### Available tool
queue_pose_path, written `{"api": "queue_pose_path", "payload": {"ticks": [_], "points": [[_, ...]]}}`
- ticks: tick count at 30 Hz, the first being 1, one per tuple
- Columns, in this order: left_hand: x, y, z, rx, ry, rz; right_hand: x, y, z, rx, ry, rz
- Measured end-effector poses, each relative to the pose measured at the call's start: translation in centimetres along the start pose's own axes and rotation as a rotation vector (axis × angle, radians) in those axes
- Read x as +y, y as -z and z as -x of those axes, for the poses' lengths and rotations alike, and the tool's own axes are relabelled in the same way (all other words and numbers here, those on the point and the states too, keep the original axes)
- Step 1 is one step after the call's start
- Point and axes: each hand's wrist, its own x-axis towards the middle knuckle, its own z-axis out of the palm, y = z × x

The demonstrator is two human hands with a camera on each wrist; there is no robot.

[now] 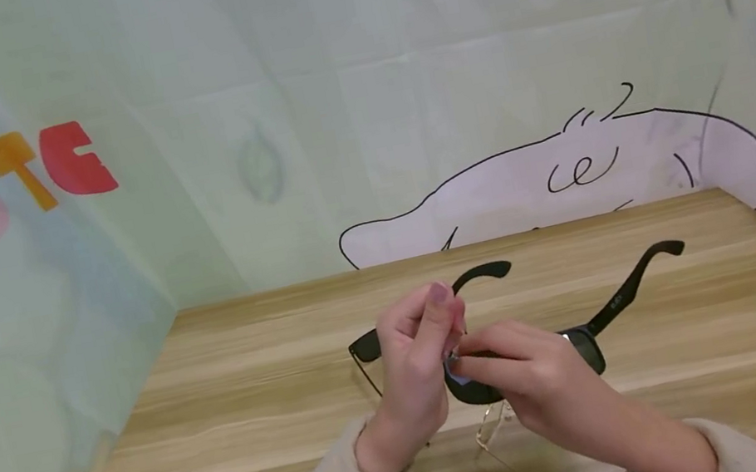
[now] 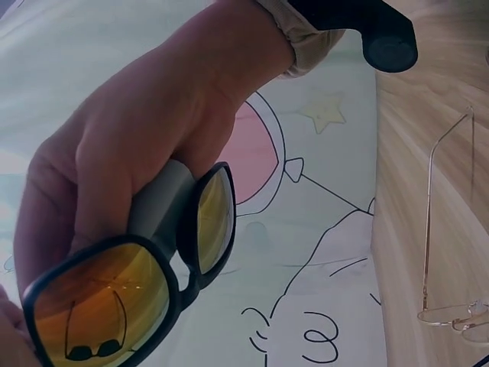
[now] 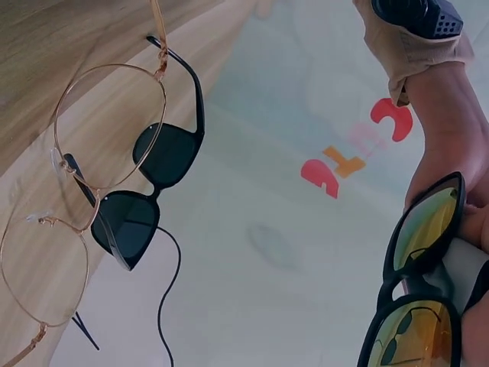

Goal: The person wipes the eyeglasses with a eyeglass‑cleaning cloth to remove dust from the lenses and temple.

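Both hands grip black-framed sunglasses (image 1: 586,351) above the table, lenses toward me, one temple stretching off to the right. My left hand (image 1: 412,365), its thumb and finger curled together, holds them at the left end. Beside it my right hand (image 1: 547,375) pinches at the left lens, its fingertips near the left hand's. In the left wrist view the sunglasses (image 2: 172,298) show orange-yellow reflections, the right hand (image 2: 114,153) behind them. A pale grey piece (image 2: 160,202) lies behind the frame; I cannot tell what it is. The right wrist view has the left hand (image 3: 458,138) at the sunglasses (image 3: 420,229).
Gold wire-rimmed glasses (image 1: 490,423) stand on the wooden table (image 1: 238,387) below the hands. A second pair of black sunglasses (image 1: 367,346) lies partly hidden behind the left hand; its dark lenses (image 3: 164,157) show in the right wrist view. A printed curtain (image 1: 245,82) surrounds the table.
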Motion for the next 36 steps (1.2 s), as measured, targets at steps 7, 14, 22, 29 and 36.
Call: {"api": "queue_pose_path", "payload": {"ticks": [7,14,22,29,36], "points": [[-0.1,0.2,0.1,0.023,-0.023,-0.039,0.0,0.6,0.2,-0.026,0.084,-0.022],[-0.2,0.3,0.1,-0.004,-0.039,-0.035,0.2,1.3,0.1,-0.038,0.172,-0.023],[0.0,0.4,0.2,0.032,-0.024,-0.023,0.5,1.9,0.1,-0.075,0.16,-0.033],[0.4,0.4,0.1,0.077,-0.022,-0.019,0.6,1.6,0.1,-0.077,0.142,0.044],[0.0,0.2,0.5,0.033,-0.018,0.004,0.1,0.9,-0.2,-0.09,0.112,0.111]]}}
